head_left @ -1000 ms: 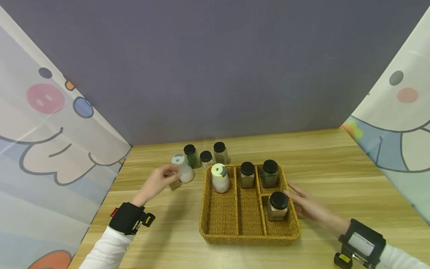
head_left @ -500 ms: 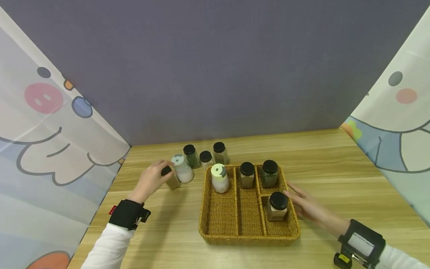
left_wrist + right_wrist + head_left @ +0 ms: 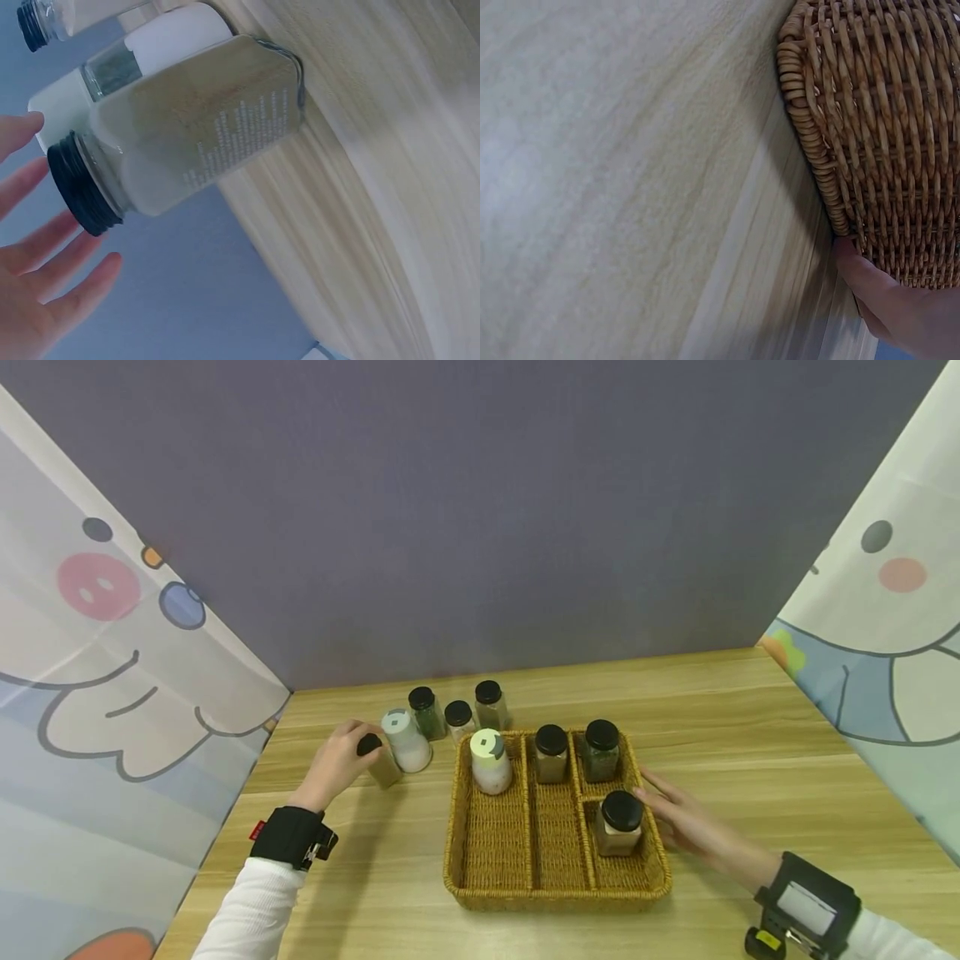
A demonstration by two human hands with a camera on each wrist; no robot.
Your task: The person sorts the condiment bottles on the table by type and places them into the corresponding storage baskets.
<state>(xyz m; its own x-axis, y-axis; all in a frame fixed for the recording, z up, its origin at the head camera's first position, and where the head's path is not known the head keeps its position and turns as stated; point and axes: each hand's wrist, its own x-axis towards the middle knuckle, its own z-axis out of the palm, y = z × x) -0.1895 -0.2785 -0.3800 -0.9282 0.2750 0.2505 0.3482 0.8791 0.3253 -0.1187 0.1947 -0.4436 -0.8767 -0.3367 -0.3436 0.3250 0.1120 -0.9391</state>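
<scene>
My left hand (image 3: 341,764) is at a spice jar (image 3: 385,768) with a black lid and pale brown powder, standing on the table at the left. In the left wrist view my spread fingers (image 3: 56,262) lie round the lid (image 3: 82,187), some seeming to touch it. A white-capped shaker (image 3: 407,742) stands right beside this jar. My right hand (image 3: 693,822) rests against the right side of the woven basket (image 3: 555,900); in the right wrist view a fingertip (image 3: 859,266) touches the wicker edge. Its other fingers are mostly hidden.
Behind the basket stand black-lidded jars: one green (image 3: 427,714), one pale (image 3: 460,718), one brownish (image 3: 492,706). The divided basket holds a yellow-capped shaker (image 3: 491,764) and black-lidded jars (image 3: 551,756). A grey wall (image 3: 480,527) borders the table's back.
My left hand has drawn back a little to the left, uncovering the jar's black lid. The jar keeps its place. My right hand stays against the basket.
</scene>
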